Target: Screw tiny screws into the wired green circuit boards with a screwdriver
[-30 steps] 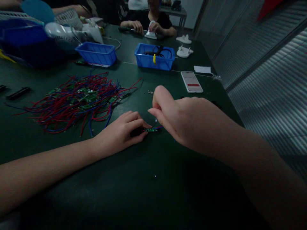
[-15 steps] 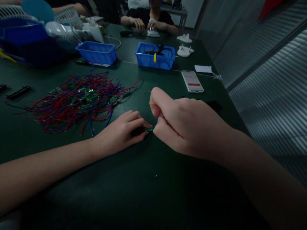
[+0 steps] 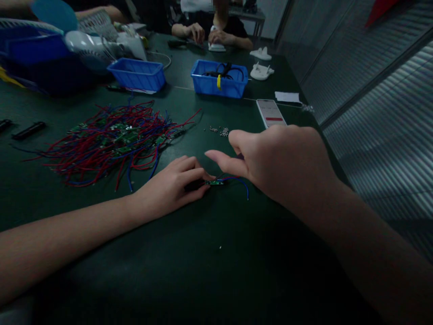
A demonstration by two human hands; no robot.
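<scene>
My left hand point(image 3: 177, 183) rests on the green table, thumb and fingers pinching one end of a small green circuit board point(image 3: 215, 183). From the board's free end, thin blue and red wires point(image 3: 241, 179) run right, one blue wire curving toward me. My right hand point(image 3: 280, 158) hovers to the upper right of the board, apart from it. Its thumb points left while the other fingers are curled in. A small dark bluish bit shows between thumb and index finger, but what it belongs to is hidden. Just beyond lie several tiny screws point(image 3: 223, 132).
A tangled heap of wired circuit boards point(image 3: 115, 140) lies left. Black strip-shaped parts point(image 3: 29, 130) are farther left. Behind stand a blue bin point(image 3: 138, 74) and another blue bin point(image 3: 218, 85) holding black cable. A phone point(image 3: 269, 110) lies right. A co-worker's hands point(image 3: 206, 35) handle a white part opposite.
My right hand has moved right, off the circuit board, and its thumb has stretched out. The board's wires and the screws now show. My left hand stays put.
</scene>
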